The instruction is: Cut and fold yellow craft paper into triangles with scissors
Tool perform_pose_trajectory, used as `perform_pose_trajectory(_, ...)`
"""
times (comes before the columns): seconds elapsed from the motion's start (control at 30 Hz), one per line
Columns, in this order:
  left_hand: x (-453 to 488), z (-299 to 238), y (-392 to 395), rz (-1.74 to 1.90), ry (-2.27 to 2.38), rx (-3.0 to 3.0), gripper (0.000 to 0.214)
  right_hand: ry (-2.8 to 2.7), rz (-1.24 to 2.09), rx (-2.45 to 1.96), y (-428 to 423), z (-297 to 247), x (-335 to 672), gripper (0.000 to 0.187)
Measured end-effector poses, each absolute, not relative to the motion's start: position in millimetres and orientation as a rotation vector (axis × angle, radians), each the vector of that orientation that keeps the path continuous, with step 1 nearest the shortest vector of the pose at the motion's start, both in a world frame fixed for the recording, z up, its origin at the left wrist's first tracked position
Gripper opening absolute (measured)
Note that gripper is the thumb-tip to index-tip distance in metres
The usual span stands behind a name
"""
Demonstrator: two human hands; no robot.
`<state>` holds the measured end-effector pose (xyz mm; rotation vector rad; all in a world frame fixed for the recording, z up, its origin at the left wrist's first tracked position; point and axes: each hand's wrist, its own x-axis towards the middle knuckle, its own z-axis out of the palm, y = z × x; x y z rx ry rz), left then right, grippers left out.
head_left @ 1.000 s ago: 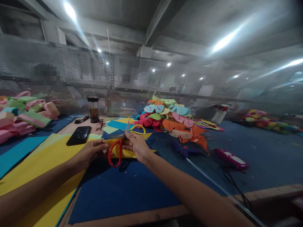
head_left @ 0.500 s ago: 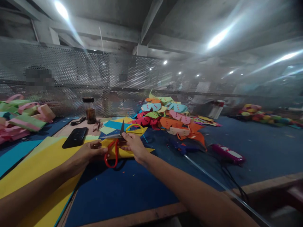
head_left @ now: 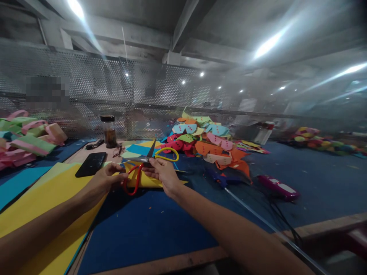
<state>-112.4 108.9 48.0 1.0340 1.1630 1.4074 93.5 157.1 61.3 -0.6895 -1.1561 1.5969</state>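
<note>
A pair of scissors (head_left: 147,159) is spread wide in front of me, one handle loop red and the other yellow. My right hand (head_left: 166,173) grips it near the pivot, thumb on top. The fingers of my left hand (head_left: 110,176) are pinched at the side of the red loop; the exact contact is partly hidden. Just under the scissors and my right hand is a piece of yellow paper (head_left: 149,182), with pointed ends showing at the right. Large yellow sheets (head_left: 54,214) lie beneath my left forearm.
Colourful paper cut-outs (head_left: 212,141) are heaped behind my right hand. To the right lie a blue glue gun (head_left: 219,177) with a clear stick and a purple device (head_left: 278,187). A phone (head_left: 91,164), a jar (head_left: 109,131) and pastel paper pieces (head_left: 31,141) stand left. Perforated mesh (head_left: 97,84) runs behind.
The scissors have turned slightly, the upper blade leaning more to the right and the red loop moving up and left. Both hands stay close to it.
</note>
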Motion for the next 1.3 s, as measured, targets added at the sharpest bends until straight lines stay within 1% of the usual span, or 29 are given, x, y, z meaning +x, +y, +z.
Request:
perform_pose_trajectory(0.2, -107, 57, 100, 1.22, 1.172, 1.092, 0.037, -1.178, 1.584, -0.668, 154, 62, 94, 0.033)
perform_pose_trajectory(0.33, -107, 55, 99, 1.178, 1.156, 1.112, 0.035, -1.25, 1.572, -0.684, 154, 64, 94, 0.031)
perform_pose_trajectory(0.5, -116, 47, 107, 1.192, 1.093, 1.036, 0.039, -1.437, 1.449, -0.866, 157, 67, 94, 0.025)
perform_pose_trajectory(0.57, -120, 45, 109, 1.207, 1.084, 1.011, 0.039, -1.624, 1.265, -0.932, 156, 68, 98, 0.024)
perform_pose_trajectory(0.6, -121, 44, 110, 1.213, 1.08, 1.007, 0.039, -1.73, 1.118, -0.956, 154, 70, 100, 0.023)
perform_pose_trajectory(0.67, -123, 44, 110, 1.21, 1.084, 1.008, 0.037, -1.906, 0.739, -1.003, 149, 74, 107, 0.02)
perform_pose_trajectory(0.77, -123, 47, 108, 1.2, 1.084, 1.026, 0.036, -2.012, 0.204, -1.066, 142, 81, 117, 0.016)
perform_pose_trajectory(0.83, -122, 49, 107, 1.207, 1.076, 1.03, 0.034, -2.035, -0.012, -1.086, 141, 85, 122, 0.019)
perform_pose_trajectory(0.93, -121, 49, 107, 1.217, 1.059, 1.039, 0.031, -2.091, -0.176, -1.131, 143, 85, 123, 0.018)
perform_pose_trajectory(1.03, -120, 45, 108, 1.215, 1.026, 1.048, 0.032, -2.148, -0.186, -1.193, 145, 79, 119, 0.02)
perform_pose_trajectory(1.2, -121, 40, 110, 1.198, 1.01, 1.045, 0.033, -2.161, 0.0, -1.256, 143, 74, 115, 0.021)
perform_pose_trajectory(1.27, -122, 40, 110, 1.203, 1.01, 1.06, 0.034, -2.132, 0.172, -1.206, 145, 76, 116, 0.022)
perform_pose_trajectory(1.3, -123, 40, 110, 1.209, 1.007, 1.066, 0.034, -2.097, 0.339, -1.157, 147, 78, 116, 0.023)
